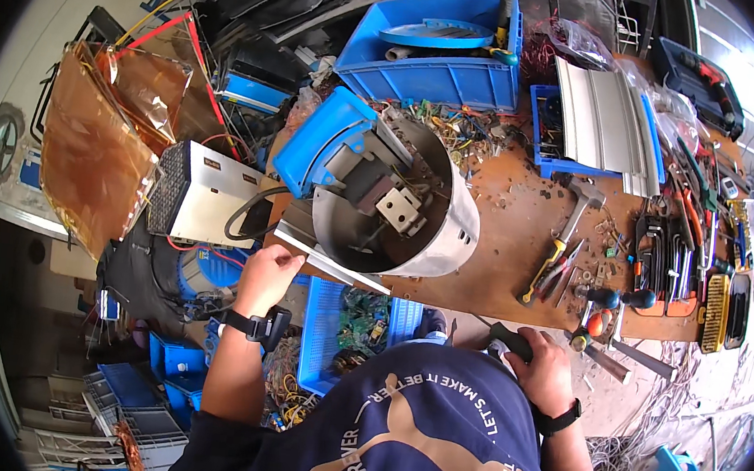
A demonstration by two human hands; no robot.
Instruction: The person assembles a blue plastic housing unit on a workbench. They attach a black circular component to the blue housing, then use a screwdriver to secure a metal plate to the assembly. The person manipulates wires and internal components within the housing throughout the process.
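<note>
A screwdriver [512, 341] with a dark handle is gripped in my right hand [545, 372], its thin shaft aimed left just off the table's front edge. My left hand [270, 271] is closed in a pinch at the table's left front corner, beside a pale metal strip [338, 266]. Whatever its fingers hold, if anything, is hidden. Behind the strip a metal drum-shaped housing [461, 230] lies on the table, its open side showing a beige block [399, 211] and wires inside. A blue plastic cover [318, 144] leans at the housing's upper left.
A hammer [568, 227] and pliers [560, 271] lie right on the wooden table [516, 203], with hex keys [666, 254] beyond. A large blue crate [428, 77] stands behind, near scattered scrap. Below my hands sits a blue basket [317, 339] with circuit boards. A white box [218, 191] stands left.
</note>
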